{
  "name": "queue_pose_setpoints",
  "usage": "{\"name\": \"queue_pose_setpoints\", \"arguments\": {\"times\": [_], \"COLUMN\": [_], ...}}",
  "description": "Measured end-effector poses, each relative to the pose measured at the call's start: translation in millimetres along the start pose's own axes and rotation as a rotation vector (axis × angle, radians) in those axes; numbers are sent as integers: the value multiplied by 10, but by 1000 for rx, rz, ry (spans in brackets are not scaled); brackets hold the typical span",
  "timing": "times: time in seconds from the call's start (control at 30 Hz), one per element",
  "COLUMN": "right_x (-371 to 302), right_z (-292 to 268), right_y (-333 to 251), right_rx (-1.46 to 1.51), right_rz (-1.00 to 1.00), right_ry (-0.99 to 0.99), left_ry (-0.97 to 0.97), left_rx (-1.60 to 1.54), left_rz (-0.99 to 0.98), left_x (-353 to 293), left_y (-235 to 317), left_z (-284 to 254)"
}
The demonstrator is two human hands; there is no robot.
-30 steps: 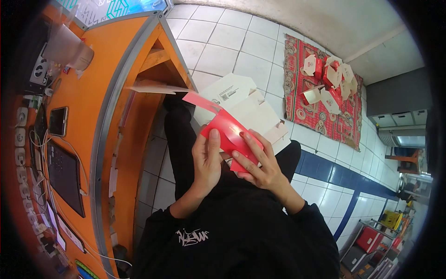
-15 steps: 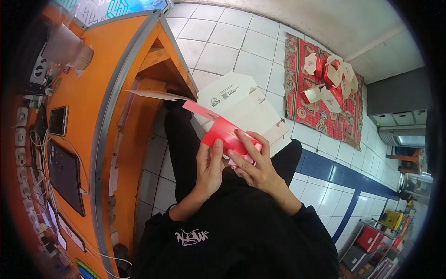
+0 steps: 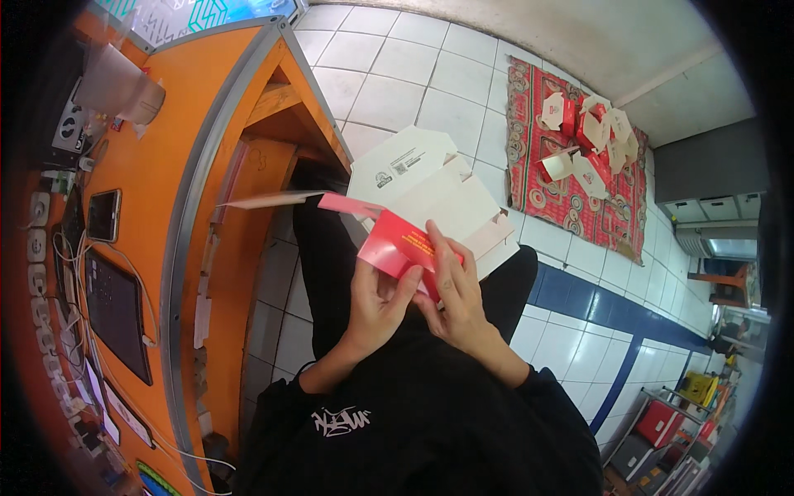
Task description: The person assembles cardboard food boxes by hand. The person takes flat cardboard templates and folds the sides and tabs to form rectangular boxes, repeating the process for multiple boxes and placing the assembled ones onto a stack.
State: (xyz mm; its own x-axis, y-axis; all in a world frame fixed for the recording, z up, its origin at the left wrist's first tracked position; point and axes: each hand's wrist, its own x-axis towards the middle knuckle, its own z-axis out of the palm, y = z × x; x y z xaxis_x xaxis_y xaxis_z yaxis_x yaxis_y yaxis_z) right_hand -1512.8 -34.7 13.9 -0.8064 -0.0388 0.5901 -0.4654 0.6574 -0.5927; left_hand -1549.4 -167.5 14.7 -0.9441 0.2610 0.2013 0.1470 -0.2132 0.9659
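Tiled floor (image 3: 389, 91) below (white); carton (image 3: 413, 215) between hands.

Seated, 2 forearms in black sleeves rising from the lower edge and meeting over the lap. Left hand (image 3: 374, 302) palm up, thumb raised, fingers curled in a pinch. Right hand (image 3: 453, 289) just beside it, back to the camera, fingers bent and pressing down.

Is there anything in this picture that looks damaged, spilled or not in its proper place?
Nothing looks damaged or spilled. The left hand and right hand hold a flat red-and-white cardboard box blank, partly folded. The only untidy spot is the loose heap of folded red-and-white boxes lying at odd angles on the red patterned rug.
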Motion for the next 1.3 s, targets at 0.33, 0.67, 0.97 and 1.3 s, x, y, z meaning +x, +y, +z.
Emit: {"name": "queue_pose_setpoints", "arguments": {"times": [0.33,0.67,0.97,1.3], "right_x": [290,332,168,13], "right_z": [-547,-686,-564,-629], "right_y": [220,150,-13,-69], "right_rx": [492,294,138,255], "right_rz": [466,101,24,201], "right_ry": [-429,-895,-716,-480], "left_ry": [-801,-831,-906,-534], "left_rx": [-249,-370,-301,-353], "left_rz": [-775,-879,-873,-837], "left_x": [-285,-366,-448,-450], "left_y": [-31,-150,-187,-159], "left_z": [-258,-176,-196,-318]}}
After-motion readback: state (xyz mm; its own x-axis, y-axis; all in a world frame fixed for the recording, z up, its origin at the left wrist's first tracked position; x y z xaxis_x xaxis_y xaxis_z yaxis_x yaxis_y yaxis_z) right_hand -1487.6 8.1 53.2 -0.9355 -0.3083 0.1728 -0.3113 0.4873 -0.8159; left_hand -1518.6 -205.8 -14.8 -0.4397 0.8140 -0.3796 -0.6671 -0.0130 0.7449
